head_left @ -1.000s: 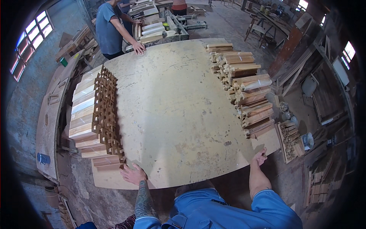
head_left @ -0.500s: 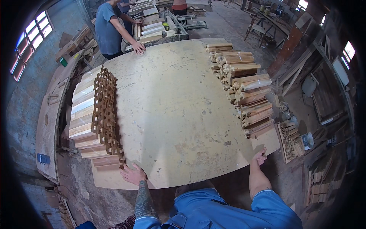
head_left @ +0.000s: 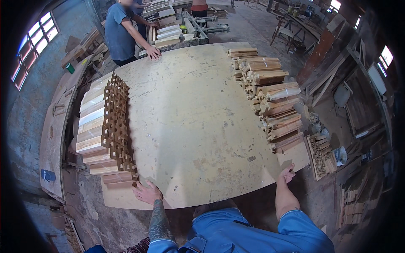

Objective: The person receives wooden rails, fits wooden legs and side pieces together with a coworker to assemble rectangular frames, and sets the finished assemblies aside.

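My left hand (head_left: 147,192) lies on the near left edge of a large pale tabletop (head_left: 190,118), fingers spread, with nothing in it. Just beyond its fingertips ends a stacked row of wooden pieces (head_left: 93,139), whose notched ends (head_left: 119,122) face the middle. At the near right corner, my right hand (head_left: 288,173) is closed and rests against the edge. A small dark tip shows at its fingers, too little to name. Beyond that hand runs a second stack of wooden pieces (head_left: 282,105) with shaped tenon ends, piled less evenly.
A co-worker (head_left: 122,33) stands at the far left edge, one hand on the tabletop. Behind is a bench (head_left: 194,36) loaded with wood parts. A long side bench (head_left: 55,139) holds a blue mug (head_left: 48,175). On the right floor stand a crate of offcuts (head_left: 321,156) and a bucket (head_left: 339,156).
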Motion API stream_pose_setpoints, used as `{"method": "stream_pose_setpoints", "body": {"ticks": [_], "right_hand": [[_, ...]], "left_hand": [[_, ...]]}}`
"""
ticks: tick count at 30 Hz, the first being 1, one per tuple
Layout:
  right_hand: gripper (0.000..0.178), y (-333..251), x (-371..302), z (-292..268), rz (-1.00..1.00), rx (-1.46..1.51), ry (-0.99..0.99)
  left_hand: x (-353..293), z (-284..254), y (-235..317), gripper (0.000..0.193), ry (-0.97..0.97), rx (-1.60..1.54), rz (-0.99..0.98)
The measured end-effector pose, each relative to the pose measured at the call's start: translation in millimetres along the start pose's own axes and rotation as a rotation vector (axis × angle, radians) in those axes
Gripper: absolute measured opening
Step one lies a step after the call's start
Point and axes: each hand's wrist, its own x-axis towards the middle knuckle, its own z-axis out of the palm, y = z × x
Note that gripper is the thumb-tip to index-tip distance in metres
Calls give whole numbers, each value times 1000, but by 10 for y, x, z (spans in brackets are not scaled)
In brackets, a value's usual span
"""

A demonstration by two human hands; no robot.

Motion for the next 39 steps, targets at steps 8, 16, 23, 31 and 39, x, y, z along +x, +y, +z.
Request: {"method": "stream_pose_setpoints", "body": {"ticks": [8, 16, 23, 31, 39], "right_hand": [[82, 38, 30, 25, 15, -54, -3], [85, -74, -65, -70, 25, -55, -31], [85, -44, -34, -92, 4, -54, -86], [79, 20, 21, 3, 31, -90, -23], [80, 15, 27, -14, 51, -56, -70]], "left_hand": [[-2, -63, 34, 56, -39, -6, -24], [-3, -76, 41, 56, -39, -4, -23], [4, -76, 40, 56, -32, 6, -15], [-5, -136, 69, 56, -43, -9, -21], [-5, -128, 67, 57, -56, 2, -23]]}}
